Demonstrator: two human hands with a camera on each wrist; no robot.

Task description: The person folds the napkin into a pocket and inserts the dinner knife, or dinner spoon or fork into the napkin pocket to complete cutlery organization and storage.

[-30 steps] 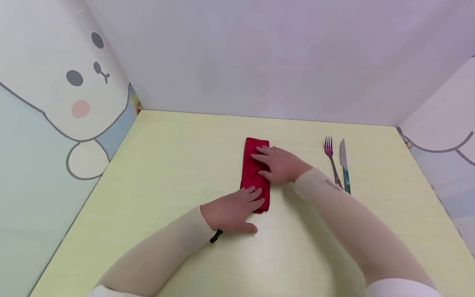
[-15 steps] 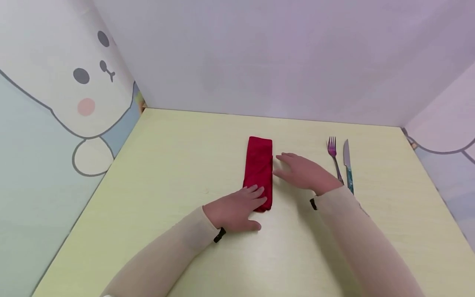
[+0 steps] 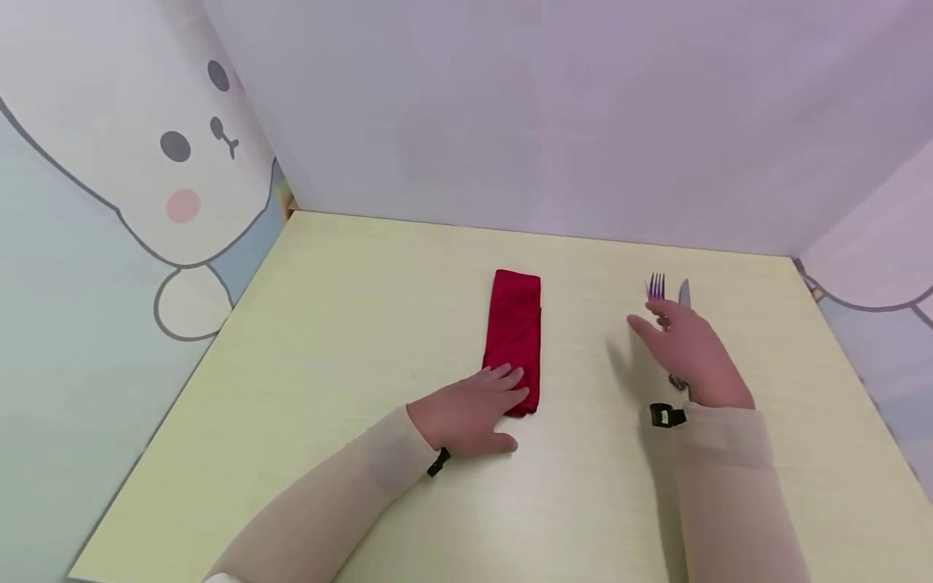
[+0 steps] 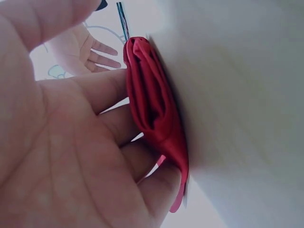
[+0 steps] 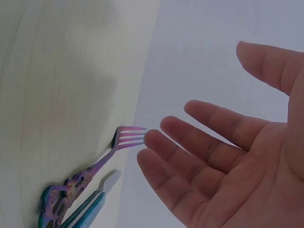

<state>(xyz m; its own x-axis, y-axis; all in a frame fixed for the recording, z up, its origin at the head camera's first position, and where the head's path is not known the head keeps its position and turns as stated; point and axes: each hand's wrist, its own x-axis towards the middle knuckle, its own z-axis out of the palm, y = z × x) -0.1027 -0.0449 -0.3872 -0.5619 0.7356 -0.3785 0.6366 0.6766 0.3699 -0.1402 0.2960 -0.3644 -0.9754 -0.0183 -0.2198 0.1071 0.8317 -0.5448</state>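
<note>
A red cloth (image 3: 514,324), folded into a long narrow strip, lies on the table. My left hand (image 3: 470,411) rests its straight fingers on the near end of it. In the left wrist view the folded layers of the cloth (image 4: 149,90) show at that end, with the fingers on top. Over the fork (image 3: 657,285) and the knife (image 3: 684,293) my right hand (image 3: 688,348) hovers, holding nothing, and covers most of both in the head view. The right wrist view shows the purple fork (image 5: 90,173) with an ornate handle, beside the teal-handled knife (image 5: 95,204).
The pale yellow table (image 3: 350,324) meets a plain light wall (image 3: 510,121) at its back edge. On the left stands a wall panel with a cartoon animal (image 3: 197,170), and another printed panel (image 3: 867,251) is at the right.
My right hand has lifted off the red cloth and moved right, over the fork and knife. The left hand has stayed on the cloth's near end. The head view has shifted slightly.
</note>
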